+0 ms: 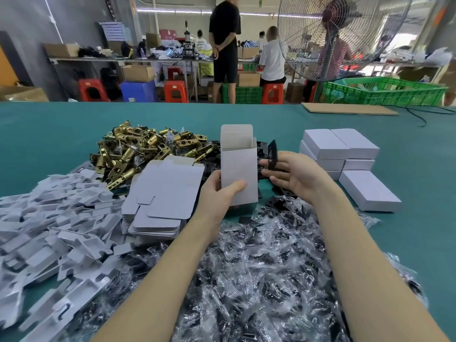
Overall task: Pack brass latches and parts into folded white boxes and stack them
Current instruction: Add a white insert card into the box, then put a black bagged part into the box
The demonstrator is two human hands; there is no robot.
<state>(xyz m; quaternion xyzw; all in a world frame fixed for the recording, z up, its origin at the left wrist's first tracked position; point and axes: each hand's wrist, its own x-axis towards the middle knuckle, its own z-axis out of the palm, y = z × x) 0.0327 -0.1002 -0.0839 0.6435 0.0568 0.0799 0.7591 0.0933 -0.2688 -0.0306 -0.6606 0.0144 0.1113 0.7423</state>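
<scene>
Box [238, 174], white and folded into shape, stands upright above the green surface [419, 154] with its top flap open and raised at the far side. The left hand [218, 191] grips the box low down, thumb across the near face and fingers curled behind it. The right hand [294, 176] is just right of the box, fingers curled, pinching a flat black part [272, 154] that stands upright between thumb and fingertips; the part is near the box's open top but outside it.

Far left of the box lies a pile of brass latches [138, 151]. Near it, a stack of flat unfolded box blanks [162, 196] rests on the surface. White card inserts [56, 223] are heaped at the left edge. Clear bags holding black parts [259, 267] cover the near centre, under both forearms. More loose black plates lie behind the box.

Closed white boxes [340, 146] are stacked to the right, with one closed box [370, 191] lying apart, nearer.
</scene>
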